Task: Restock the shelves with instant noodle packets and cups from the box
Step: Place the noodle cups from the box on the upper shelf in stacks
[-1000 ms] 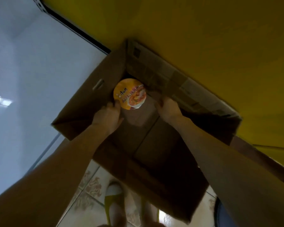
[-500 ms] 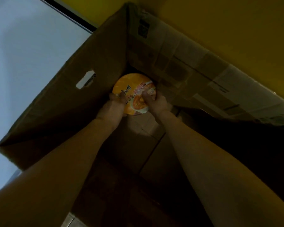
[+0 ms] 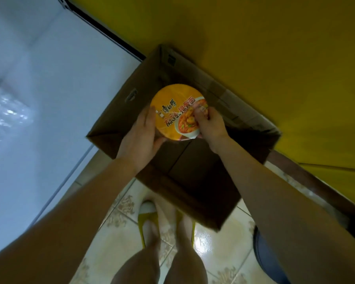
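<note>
At centre frame, the left hand (image 3: 140, 134) and right hand (image 3: 210, 125) clasp the noodle cup (image 3: 175, 111) from opposite sides, apparently keeping it level above the box (image 3: 119, 113).

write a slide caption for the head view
Left hand and right hand hold a yellow noodle cup over an open cardboard box on a tiled floor.

Dim, yellowish light. Glare glints off the floor tiles (image 3: 204, 240) and the pale panel (image 3: 7, 112) at left; the cardboard box (image 3: 193, 160) is shadowed inside. Edges stretch; focus soft.
</note>
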Action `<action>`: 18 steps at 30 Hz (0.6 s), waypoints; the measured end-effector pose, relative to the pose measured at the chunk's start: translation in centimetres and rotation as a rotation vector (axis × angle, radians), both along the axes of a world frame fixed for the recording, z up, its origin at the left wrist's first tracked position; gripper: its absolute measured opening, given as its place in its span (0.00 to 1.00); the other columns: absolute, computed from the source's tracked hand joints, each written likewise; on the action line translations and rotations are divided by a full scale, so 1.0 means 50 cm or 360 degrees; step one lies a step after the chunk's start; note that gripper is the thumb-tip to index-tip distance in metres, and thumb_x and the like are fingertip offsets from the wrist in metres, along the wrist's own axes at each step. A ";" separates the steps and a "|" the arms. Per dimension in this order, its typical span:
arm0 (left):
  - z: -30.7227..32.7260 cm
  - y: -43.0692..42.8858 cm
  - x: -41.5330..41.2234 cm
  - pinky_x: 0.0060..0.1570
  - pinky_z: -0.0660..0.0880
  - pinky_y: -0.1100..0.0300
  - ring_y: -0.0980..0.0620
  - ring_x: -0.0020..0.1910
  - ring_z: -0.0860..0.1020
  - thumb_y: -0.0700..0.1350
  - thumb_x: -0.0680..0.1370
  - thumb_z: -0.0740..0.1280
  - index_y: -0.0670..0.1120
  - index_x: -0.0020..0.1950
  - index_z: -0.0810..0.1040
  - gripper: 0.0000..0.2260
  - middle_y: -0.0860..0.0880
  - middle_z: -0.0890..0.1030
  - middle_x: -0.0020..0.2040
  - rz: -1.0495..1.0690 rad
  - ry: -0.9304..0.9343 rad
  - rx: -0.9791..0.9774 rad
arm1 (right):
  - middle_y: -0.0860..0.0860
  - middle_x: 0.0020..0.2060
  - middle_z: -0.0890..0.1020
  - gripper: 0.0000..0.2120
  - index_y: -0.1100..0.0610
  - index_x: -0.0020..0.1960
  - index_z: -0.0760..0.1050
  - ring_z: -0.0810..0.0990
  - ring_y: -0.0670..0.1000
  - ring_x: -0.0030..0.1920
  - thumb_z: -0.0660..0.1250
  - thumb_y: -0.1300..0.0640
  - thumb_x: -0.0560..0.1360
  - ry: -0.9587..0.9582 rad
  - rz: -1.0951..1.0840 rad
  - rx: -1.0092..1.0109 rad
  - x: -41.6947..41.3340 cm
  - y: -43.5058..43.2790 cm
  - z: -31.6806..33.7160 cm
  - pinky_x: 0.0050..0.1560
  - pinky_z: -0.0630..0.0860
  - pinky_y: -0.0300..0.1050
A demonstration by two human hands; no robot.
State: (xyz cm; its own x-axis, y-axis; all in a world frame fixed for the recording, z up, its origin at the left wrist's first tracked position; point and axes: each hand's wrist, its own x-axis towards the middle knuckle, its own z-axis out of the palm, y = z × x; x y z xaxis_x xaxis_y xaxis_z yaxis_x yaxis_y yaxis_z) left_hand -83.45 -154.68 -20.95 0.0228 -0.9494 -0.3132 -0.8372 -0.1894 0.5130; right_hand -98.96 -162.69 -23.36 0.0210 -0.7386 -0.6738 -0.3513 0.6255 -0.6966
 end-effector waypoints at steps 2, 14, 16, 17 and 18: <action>0.078 0.020 -0.001 0.66 0.65 0.48 0.41 0.70 0.64 0.47 0.72 0.71 0.40 0.76 0.51 0.40 0.39 0.60 0.74 0.0108 0.0041 -0.0037 | 0.57 0.60 0.76 0.20 0.58 0.63 0.68 0.76 0.56 0.60 0.60 0.47 0.77 0.0022 0.0048 -0.0066 -0.015 0.010 0.101 0.61 0.74 0.59; 0.548 0.078 0.018 0.68 0.55 0.38 0.44 0.70 0.64 0.67 0.64 0.69 0.43 0.75 0.52 0.50 0.43 0.64 0.73 0.0099 -0.0257 -0.0185 | 0.46 0.42 0.78 0.09 0.54 0.52 0.70 0.78 0.42 0.40 0.60 0.48 0.78 -0.0057 0.0427 -0.0449 -0.030 0.036 0.736 0.33 0.78 0.35; 0.631 0.098 0.017 0.67 0.58 0.38 0.43 0.68 0.67 0.70 0.62 0.68 0.42 0.75 0.54 0.52 0.44 0.67 0.71 0.0176 -0.0190 -0.0265 | 0.44 0.40 0.78 0.10 0.54 0.52 0.70 0.78 0.41 0.38 0.60 0.48 0.78 -0.0071 0.0494 -0.0493 -0.025 0.049 0.832 0.29 0.77 0.33; 0.672 0.109 0.013 0.67 0.59 0.39 0.43 0.67 0.69 0.70 0.61 0.68 0.42 0.75 0.55 0.52 0.44 0.69 0.70 0.0221 -0.0144 -0.0310 | 0.44 0.40 0.78 0.10 0.54 0.52 0.71 0.78 0.41 0.38 0.60 0.47 0.78 -0.0065 0.0529 -0.0519 -0.023 0.058 0.877 0.28 0.77 0.32; 0.711 0.122 0.009 0.67 0.60 0.40 0.44 0.66 0.70 0.70 0.61 0.67 0.42 0.74 0.56 0.51 0.45 0.70 0.69 0.0275 -0.0091 -0.0357 | 0.44 0.40 0.78 0.11 0.53 0.53 0.71 0.78 0.41 0.38 0.60 0.47 0.78 -0.0054 0.0560 -0.0553 -0.021 0.067 0.920 0.28 0.77 0.32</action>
State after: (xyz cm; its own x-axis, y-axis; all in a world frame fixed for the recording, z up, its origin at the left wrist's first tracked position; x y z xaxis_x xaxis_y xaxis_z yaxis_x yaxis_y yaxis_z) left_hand -83.03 -148.56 14.62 0.2019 -0.9753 -0.0894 -0.8311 -0.2189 0.5112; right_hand -100.02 -159.33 22.66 0.3269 -0.8637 -0.3835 -0.4731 0.2018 -0.8576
